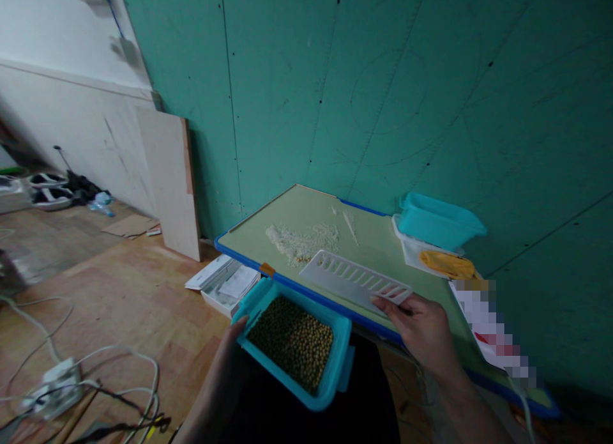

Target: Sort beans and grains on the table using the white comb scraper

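My left hand (pixel 235 342) grips the left end of a turquoise plastic container (pixel 342 342), held just below the table's front edge. Inside it lie dark green beans (pixel 272 322) on the left and yellowish soybeans (pixel 311 348) on the right. With my right hand (pixel 416 322) I hold the right end of a white slotted plastic plate (pixel 345 287), which is over the front part of the table. Spilled white grains (pixel 306 239), probably rice, spread behind the plate, with a few yellowish beans at their near side.
The pale green tabletop (pixel 373 233) has a blue rim and stands against a green wall. At its right are another turquoise container (pixel 438 220), a yellow cloth-like item (pixel 445 264) and a pixelated white item. An open white box (pixel 225 287) sits below left; cables and a power strip (pixel 60 386) lie on the floor.
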A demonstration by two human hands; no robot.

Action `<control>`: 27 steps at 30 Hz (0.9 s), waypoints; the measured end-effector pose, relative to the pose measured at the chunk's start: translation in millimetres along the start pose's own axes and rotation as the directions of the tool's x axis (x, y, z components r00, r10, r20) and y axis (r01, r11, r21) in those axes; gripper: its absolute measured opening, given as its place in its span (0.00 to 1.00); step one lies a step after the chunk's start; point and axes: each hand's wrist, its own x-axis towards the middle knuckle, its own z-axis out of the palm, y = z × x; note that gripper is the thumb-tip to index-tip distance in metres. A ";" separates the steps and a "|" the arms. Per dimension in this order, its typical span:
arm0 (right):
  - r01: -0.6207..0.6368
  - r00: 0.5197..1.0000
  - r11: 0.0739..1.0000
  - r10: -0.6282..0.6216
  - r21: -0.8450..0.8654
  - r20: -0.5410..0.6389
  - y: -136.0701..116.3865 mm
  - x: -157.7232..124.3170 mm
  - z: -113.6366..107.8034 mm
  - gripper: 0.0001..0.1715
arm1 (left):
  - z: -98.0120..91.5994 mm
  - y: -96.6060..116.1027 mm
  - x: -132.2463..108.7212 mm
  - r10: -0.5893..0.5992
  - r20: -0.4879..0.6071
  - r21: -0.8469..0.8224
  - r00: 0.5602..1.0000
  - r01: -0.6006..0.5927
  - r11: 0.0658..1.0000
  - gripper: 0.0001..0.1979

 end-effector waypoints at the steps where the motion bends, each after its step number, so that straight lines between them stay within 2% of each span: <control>1: -0.004 1.000 1.000 0.003 -0.021 -0.026 2.0 2.1 -2.3 0.14 | 0.3 -0.2 -0.3 -0.001 -0.002 -0.001 1.000 0.001 1.000 0.19; 5: -0.016 0.996 0.995 0.007 -0.101 -0.087 7.5 10.4 -8.7 0.16 | 2.3 0.6 -2.8 -0.014 -0.004 -0.006 1.000 0.014 1.000 0.20; 10: -0.042 0.992 0.992 0.028 -0.118 -0.123 10.1 13.6 -8.5 0.17 | 3.3 2.4 -5.2 -0.018 -0.012 -0.012 1.000 0.018 1.000 0.20; 21: -0.083 0.994 0.996 0.082 -0.015 -0.074 6.3 10.8 -5.6 0.17 | 5.6 6.0 -4.3 -0.017 -0.009 -0.006 1.000 0.016 1.000 0.19; 27: -0.088 0.995 0.996 0.090 0.033 -0.048 6.9 13.2 -1.3 0.21 | 6.1 4.1 -4.2 -0.023 0.003 -0.007 1.000 0.023 1.000 0.20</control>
